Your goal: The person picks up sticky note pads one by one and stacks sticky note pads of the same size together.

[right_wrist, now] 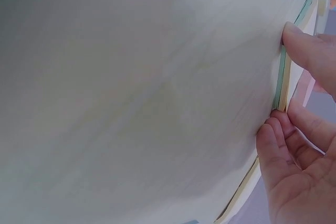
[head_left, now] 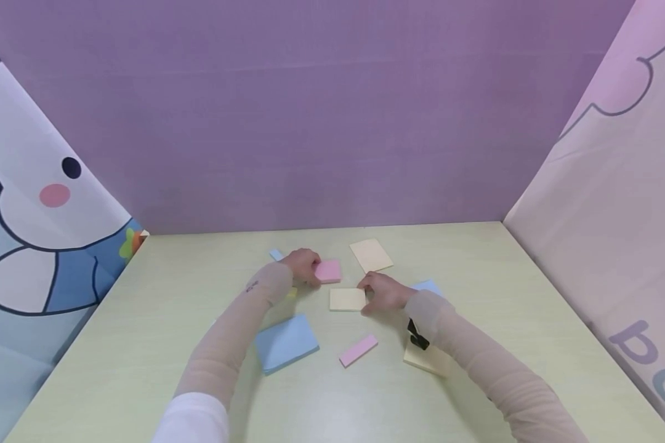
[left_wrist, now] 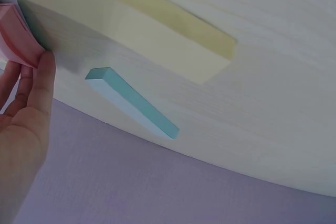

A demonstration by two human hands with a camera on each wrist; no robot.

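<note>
My left hand [head_left: 303, 266] holds a pink sticky note pad [head_left: 328, 271] by its left side. In the left wrist view the pink pad [left_wrist: 17, 36] rests against the fingers, with other paper layers showing behind it. My right hand [head_left: 386, 291] grips a cream sticky note pad [head_left: 347, 299] at its right end, just nearer than the pink one. In the right wrist view, thumb and fingers pinch that pad [right_wrist: 284, 80], whose edge shows a green layer beside the cream.
A larger cream pad [head_left: 371, 255] lies behind. Nearer are a big blue pad [head_left: 287, 342], a narrow pink pad [head_left: 358, 351] and another cream pad [head_left: 425, 359] below the right forearm. By the left hand lie a small blue pad [left_wrist: 134, 103] and a yellow pad [left_wrist: 131, 24].
</note>
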